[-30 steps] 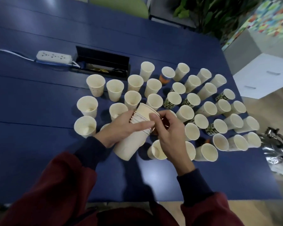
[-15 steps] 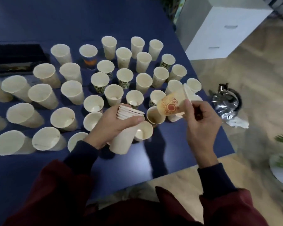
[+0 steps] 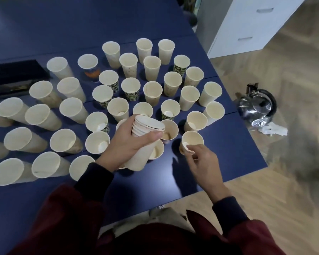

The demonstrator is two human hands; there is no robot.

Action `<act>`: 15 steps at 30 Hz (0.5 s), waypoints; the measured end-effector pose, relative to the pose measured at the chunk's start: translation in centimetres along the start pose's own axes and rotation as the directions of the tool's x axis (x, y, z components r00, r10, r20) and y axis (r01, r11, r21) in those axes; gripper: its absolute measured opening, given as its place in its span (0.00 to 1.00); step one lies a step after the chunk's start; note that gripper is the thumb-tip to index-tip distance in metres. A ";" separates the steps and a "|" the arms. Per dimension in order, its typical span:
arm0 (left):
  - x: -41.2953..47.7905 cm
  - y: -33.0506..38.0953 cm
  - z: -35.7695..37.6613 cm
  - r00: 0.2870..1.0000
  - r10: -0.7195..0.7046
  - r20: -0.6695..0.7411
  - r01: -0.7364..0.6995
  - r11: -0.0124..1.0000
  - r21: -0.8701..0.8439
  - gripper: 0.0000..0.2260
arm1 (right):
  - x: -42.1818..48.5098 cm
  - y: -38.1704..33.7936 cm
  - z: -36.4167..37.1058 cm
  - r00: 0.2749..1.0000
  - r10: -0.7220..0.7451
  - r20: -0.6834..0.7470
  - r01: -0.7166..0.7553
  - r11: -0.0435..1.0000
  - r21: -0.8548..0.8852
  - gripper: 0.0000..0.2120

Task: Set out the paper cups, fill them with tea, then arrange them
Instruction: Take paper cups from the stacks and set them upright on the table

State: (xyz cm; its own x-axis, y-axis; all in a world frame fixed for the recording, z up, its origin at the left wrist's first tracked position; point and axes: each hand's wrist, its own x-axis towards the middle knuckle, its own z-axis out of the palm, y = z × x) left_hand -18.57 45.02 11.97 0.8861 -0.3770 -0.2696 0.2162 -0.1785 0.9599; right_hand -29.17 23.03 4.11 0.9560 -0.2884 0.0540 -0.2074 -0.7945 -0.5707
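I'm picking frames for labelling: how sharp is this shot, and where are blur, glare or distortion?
Head view: stack of cups and left hand fairly sharp; wooden floor at right smeared by motion; bright glare on the kettle; wide-angle lens leans the left-edge cups outward.

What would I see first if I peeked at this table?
Dozens of paper cups crowd the blue table, open side up. In the middle, the left hand grips a stack of cups, while the right hand pinches a single cup nearer the table's right edge. A shiny kettle sits on the floor to the right.
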 end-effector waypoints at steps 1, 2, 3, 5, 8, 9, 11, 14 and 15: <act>0.1 0.1 0.1 1.000 0.014 0.017 -0.014 1.000 0.017 0.25 | 0.0 -0.5 -0.4 0.999 0.006 -0.037 -0.006 1.000 -0.005 0.09; 0.2 0.3 0.2 0.999 0.027 0.043 -0.029 0.999 0.038 0.25 | 0.0 -1.0 -0.9 0.997 0.018 -0.079 -0.019 1.000 -0.009 0.09; 0.3 0.6 0.4 0.997 0.038 0.070 -0.042 0.998 0.056 0.26 | -0.1 -1.7 -1.6 0.991 0.034 -0.128 -0.034 0.999 0.003 0.10; 0.9 1.2 0.9 0.991 0.077 0.112 -0.087 0.992 0.088 0.25 | 0.0 -3.6 -3.4 0.971 0.018 -0.237 0.002 0.996 0.084 0.11; 1.8 1.3 2.7 0.976 0.128 0.175 -0.154 0.977 0.146 0.25 | 0.2 -6.3 -5.9 0.960 -0.055 -0.274 0.124 0.963 0.239 0.15; 2.0 1.4 3.5 0.972 0.123 0.199 -0.156 0.975 0.158 0.25 | 0.0 -6.9 -6.5 0.963 -0.073 -0.258 0.147 0.948 0.281 0.15; 2.3 1.6 4.8 0.964 0.097 0.247 -0.142 0.975 0.169 0.23 | 0.1 -7.3 -7.3 0.977 -0.079 -0.200 0.145 0.928 0.342 0.13; 3.1 2.1 6.6 0.948 0.059 0.314 -0.117 0.979 0.170 0.21 | 0.8 -5.9 -8.4 0.990 -0.065 -0.128 0.107 0.925 0.364 0.13; 3.4 2.2 7.2 0.940 0.049 0.338 -0.108 0.982 0.156 0.21 | 1.2 -5.2 -8.8 0.991 -0.072 -0.116 0.110 0.923 0.368 0.13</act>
State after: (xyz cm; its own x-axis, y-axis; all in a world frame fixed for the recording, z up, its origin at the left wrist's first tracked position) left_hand -18.07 36.80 12.62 0.7046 -0.6705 -0.2321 0.0526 -0.2768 0.9595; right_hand -28.80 22.12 14.39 0.9380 -0.2902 0.1897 -0.0094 -0.5684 -0.8227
